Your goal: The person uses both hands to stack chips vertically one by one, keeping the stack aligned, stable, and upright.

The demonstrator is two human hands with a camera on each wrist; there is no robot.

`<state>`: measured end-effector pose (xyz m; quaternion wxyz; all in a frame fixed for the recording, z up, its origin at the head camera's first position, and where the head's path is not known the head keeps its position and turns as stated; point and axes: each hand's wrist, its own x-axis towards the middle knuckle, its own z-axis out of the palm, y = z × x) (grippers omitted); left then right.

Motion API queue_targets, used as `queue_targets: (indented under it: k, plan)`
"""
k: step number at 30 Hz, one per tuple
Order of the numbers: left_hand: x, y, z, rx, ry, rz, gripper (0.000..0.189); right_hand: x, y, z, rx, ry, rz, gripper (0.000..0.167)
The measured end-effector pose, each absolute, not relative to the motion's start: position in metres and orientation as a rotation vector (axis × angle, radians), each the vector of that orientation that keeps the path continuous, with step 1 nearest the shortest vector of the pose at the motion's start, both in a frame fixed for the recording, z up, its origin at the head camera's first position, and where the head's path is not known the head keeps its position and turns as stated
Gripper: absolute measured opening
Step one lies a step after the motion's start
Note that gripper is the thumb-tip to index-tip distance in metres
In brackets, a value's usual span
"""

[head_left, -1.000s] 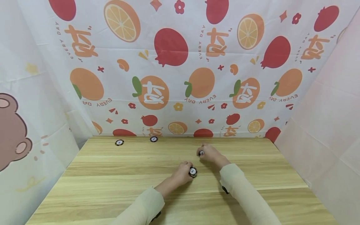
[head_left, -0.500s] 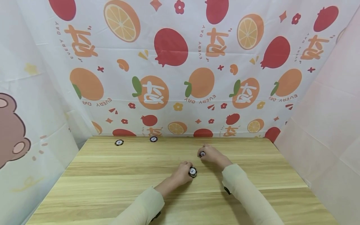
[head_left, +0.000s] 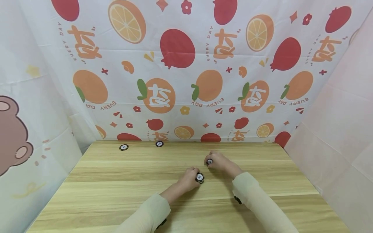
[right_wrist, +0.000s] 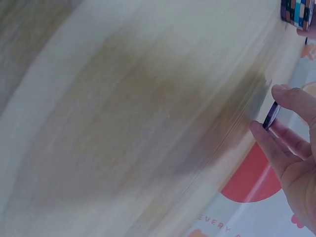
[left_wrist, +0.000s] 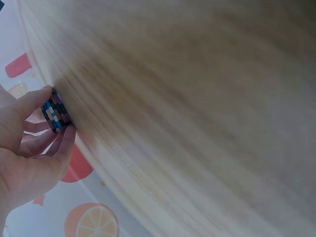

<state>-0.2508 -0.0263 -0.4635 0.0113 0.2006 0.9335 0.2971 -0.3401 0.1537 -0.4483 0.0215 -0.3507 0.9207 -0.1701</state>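
In the head view my left hand [head_left: 188, 180] grips a short stack of poker chips [head_left: 199, 177] at the middle of the table. The left wrist view shows the stack's patterned edge, several chips high, between thumb and fingers, its base at the tabletop. Just beyond and to the right, my right hand [head_left: 218, 160] pinches a single poker chip [head_left: 209, 161]. That thin chip [right_wrist: 271, 116] appears edge-on between thumb and fingertips in the right wrist view, with the stack [right_wrist: 297, 14] at the upper corner.
Two more poker chips lie flat near the table's back edge, one chip [head_left: 123, 147] at far left and another chip [head_left: 159, 144] to its right. A fruit-print curtain [head_left: 186, 81] rises behind the wooden table [head_left: 116, 187]. Plain pale curtains flank both sides.
My right hand and its chip have shifted slightly toward the near side of the table, closer to the stack. The left hand stays in place on the stack.
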Motion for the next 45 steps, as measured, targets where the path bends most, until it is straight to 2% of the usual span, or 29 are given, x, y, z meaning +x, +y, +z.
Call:
queue_targets:
  k: [27,45]
  plan:
    - [-0.254,-0.028,-0.467,0.659,2.905,0.968,0.040,-0.306,0.141,-0.439,-1.218,2.792,-0.488,0.018]
    - [-0.252,-0.029,-0.466,0.673,2.909,0.983,0.038,-0.298,0.142,-0.440,-1.168,2.776,-0.499,0.019]
